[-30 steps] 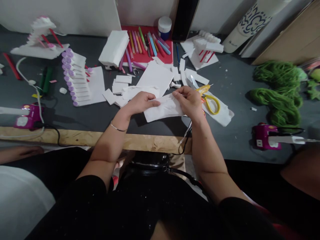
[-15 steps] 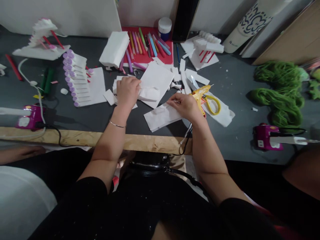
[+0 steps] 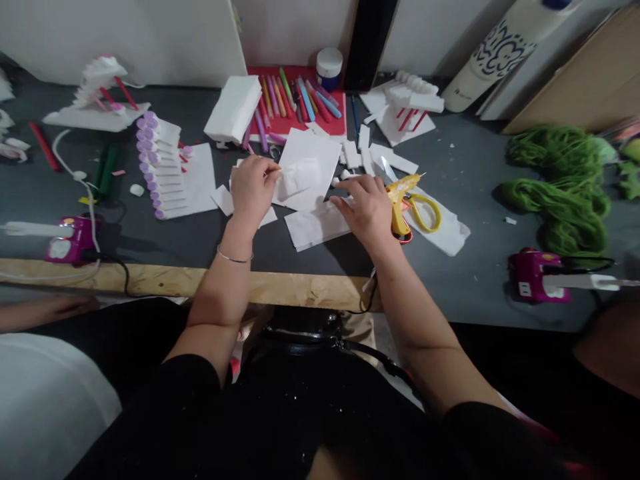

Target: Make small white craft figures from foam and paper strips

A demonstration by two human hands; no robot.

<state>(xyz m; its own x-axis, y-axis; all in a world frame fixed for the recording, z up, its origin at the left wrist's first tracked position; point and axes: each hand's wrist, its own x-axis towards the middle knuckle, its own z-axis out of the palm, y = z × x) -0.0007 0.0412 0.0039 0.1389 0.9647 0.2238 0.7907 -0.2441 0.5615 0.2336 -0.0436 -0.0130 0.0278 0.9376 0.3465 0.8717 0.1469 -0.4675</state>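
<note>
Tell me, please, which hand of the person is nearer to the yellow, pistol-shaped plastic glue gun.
Right. The right hand is close beside the glue gun, on its left; the left hand is clearly farther left, near the flat white rectangular sheet.

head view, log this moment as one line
left hand: at blurred white piece, grip unclear | right hand: open, by white strip | yellow glue gun: beside right hand

On my feed the light is dim, soft shadows darken the tabletop (image 3: 465, 173), and the far-right bottle (image 3: 493, 59) leans with wide-lens distortion.
</note>
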